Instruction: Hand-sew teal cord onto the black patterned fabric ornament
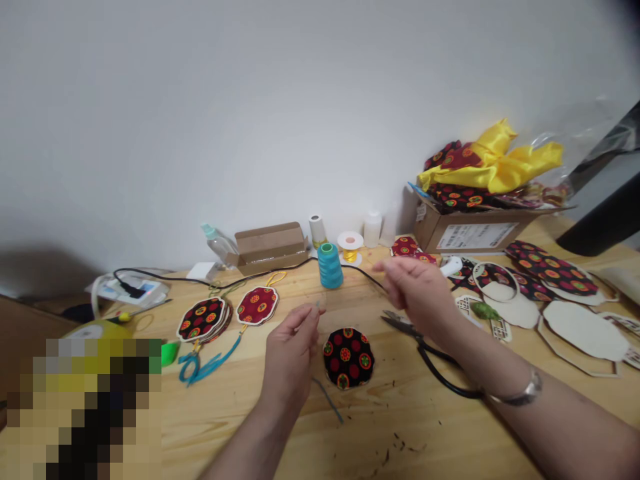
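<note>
The left hand (291, 353) has its grip pinched together on a short end of blue thread (317, 305), and a blue-grey strand (329, 400) lies below it on the bench (310, 453). The right hand (419, 293) has thumb and fingers together, raised above the scissors (400, 323); I cannot tell whether they hold anything. A round patterned piece (349, 358) lies between the forearms, with a teal thread cone (330, 267) upright behind it. At back right, a cardboard box (429, 233) overflows with patterned fabric (457, 197) and yellow cloth (500, 163). A smaller open carton (275, 261) stands beside a clear spray bottle (219, 247).
</note>
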The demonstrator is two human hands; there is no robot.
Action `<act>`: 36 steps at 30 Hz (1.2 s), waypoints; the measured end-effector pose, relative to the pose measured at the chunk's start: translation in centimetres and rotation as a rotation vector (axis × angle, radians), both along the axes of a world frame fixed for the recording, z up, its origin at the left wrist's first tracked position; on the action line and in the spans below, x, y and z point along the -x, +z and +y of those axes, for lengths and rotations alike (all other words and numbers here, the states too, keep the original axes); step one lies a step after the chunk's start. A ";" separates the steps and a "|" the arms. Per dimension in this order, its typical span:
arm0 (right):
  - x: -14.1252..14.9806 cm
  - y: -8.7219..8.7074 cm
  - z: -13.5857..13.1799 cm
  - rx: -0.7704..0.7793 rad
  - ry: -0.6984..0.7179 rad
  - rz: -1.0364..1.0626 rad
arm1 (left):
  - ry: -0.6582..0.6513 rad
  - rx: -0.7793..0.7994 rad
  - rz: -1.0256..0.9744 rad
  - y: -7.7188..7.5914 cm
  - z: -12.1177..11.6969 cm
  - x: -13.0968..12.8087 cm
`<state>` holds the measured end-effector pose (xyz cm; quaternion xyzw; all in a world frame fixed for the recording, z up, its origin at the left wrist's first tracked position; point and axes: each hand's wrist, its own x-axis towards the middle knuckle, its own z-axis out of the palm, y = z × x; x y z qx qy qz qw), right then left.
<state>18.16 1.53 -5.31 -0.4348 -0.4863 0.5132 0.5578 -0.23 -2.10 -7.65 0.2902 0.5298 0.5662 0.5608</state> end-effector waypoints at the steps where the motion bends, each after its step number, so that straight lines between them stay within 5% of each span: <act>1: 0.9 -0.3 -0.7 -0.033 0.036 -0.145 | -0.033 0.008 -0.027 0.0 0.0 0.0; 7: 3.9 -2.1 -3.8 -0.231 0.268 -0.621 | -0.213 0.072 -0.152 0.0 -0.6 -0.4; 21: 3.7 -3.0 -4.1 -0.279 0.363 -0.785 | -0.270 0.114 -0.148 -0.1 -0.6 -0.5; 25: 3.7 -2.7 -3.8 -0.228 0.349 -0.657 | -0.241 0.101 -0.169 0.0 -0.6 -0.3; 32: 3.1 -2.1 -2.6 0.201 0.390 -0.002 | -0.202 0.059 -0.181 0.2 -0.5 -0.1; 36: 3.2 -2.0 -2.6 0.208 0.417 0.016 | -0.230 0.067 -0.174 0.3 -0.4 -0.1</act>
